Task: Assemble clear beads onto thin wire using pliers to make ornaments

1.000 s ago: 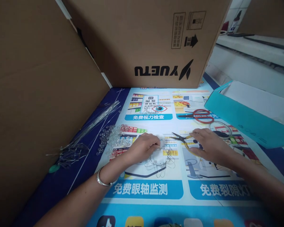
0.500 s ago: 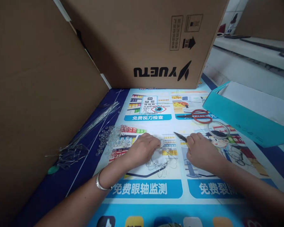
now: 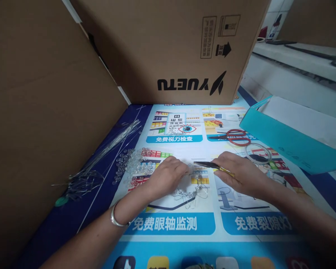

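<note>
My left hand (image 3: 170,172) pinches the upper left of a beaded wire ring (image 3: 194,193), which has thin wire loops sticking out around it. The fingertips hide part of the ring. In my right hand (image 3: 239,170) is a pair of needle-nose pliers (image 3: 208,164) with dark jaws and a yellow-and-black handle. The jaws point left, their tips close beside my left fingertips. Whether they touch the wire I cannot tell. To the left of my left hand lies a spread of clear beads (image 3: 136,163).
Red-handled scissors (image 3: 239,137) and a clear coil (image 3: 258,154) lie beyond my right hand. Straight wires (image 3: 116,142) and a tangled wire piece (image 3: 85,182) are at left. A teal box (image 3: 291,140) stands right; cardboard (image 3: 184,48) walls the back and left.
My right hand has turned and brought the pliers leftward, so their tips moved from pointing up and away to beside my left fingertips. My left hand keeps its place on the ring.
</note>
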### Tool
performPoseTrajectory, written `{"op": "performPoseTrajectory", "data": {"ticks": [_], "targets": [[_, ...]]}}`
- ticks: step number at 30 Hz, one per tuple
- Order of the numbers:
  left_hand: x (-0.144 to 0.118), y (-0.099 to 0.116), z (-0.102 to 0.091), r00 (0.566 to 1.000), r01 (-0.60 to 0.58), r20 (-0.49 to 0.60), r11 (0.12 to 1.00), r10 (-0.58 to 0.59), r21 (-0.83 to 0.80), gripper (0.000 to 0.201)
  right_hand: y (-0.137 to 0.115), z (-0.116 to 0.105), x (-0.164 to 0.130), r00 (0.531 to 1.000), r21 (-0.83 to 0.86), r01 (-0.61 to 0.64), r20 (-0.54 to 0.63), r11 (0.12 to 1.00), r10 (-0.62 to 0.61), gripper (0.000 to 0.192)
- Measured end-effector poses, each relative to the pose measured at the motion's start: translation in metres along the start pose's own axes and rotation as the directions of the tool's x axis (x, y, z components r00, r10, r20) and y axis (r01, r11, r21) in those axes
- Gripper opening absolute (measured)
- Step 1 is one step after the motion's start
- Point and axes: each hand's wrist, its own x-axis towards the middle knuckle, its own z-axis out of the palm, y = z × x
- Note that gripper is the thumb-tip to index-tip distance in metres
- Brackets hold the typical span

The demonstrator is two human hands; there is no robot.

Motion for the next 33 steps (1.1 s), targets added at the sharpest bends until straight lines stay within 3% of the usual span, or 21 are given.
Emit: {"op": "performPoseTrajectory", "data": {"ticks": [6, 23, 33], "targets": [[0.000, -0.001, 0.000, 1.000, -0.015, -0.011, 1.000, 0.015, -0.011, 0.013, -0.016, -0.017, 0.012, 0.991, -0.099, 0.128, 0.063, 0.987, -0.122, 0.030], [0.000, -0.001, 0.001, 0.997, -0.070, -0.018, 0.996, 0.069, -0.052, 0.014, -0.012, -0.003, 0.019, 0.976, -0.173, 0.208, 0.100, 0.963, -0.193, 0.026], [0.001, -0.003, -0.004, 0.990, -0.136, 0.025, 0.981, 0.141, -0.135, 0.015, -0.003, -0.002, 0.022, 0.937, -0.193, 0.348, 0.091, 0.917, -0.336, 0.028]]}}
